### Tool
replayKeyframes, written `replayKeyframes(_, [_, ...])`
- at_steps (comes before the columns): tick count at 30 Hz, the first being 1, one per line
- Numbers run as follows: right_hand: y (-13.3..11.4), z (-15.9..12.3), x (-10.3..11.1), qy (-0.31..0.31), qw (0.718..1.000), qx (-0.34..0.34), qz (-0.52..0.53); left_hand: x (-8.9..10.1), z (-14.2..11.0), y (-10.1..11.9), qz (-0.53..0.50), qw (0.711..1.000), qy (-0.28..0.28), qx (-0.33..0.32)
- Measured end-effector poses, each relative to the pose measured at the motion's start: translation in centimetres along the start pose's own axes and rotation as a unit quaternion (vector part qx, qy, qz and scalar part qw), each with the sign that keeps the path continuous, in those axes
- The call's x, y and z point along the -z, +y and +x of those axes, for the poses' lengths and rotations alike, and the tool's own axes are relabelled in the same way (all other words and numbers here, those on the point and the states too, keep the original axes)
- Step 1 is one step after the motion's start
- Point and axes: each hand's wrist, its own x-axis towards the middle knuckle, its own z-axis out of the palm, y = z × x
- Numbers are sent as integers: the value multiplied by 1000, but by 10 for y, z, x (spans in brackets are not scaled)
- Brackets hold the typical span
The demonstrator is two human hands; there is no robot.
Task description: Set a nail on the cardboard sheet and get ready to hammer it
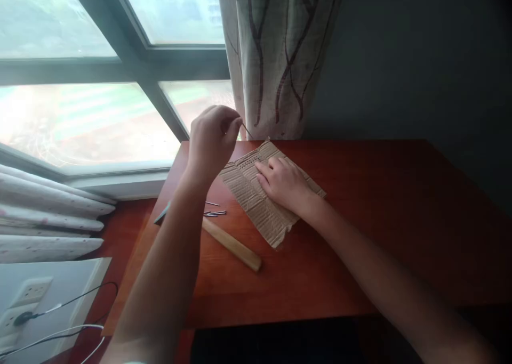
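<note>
My left hand (214, 135) is raised above the table's far left part, its fingers pinched on a thin nail-like rod (248, 131) that points down to the right. The rod's tip is near the far edge of a piece of corrugated cardboard (256, 201), and I cannot tell whether they touch. On the cardboard lies my right hand (285, 183), fingers stretched out and pressing it flat. Rows of small dark holes (248, 162) show beside those fingertips. Several loose nails (215, 213) and a hammer with a wooden handle (234, 245) lie nearby; my left forearm partly hides the hammer.
The reddish-brown wooden table (380, 204) stands against a window (112, 124) and a patterned curtain (276, 60). A dark wall is at the right. Low on the left are a wall socket (32, 292) with a plug and cables, and another curtain (48, 209).
</note>
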Motion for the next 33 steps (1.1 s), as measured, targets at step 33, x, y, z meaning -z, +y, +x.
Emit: replayKeyframes(33, [0,0,0,1,1000,3,7,18,-29,-21,116,990,-86,3])
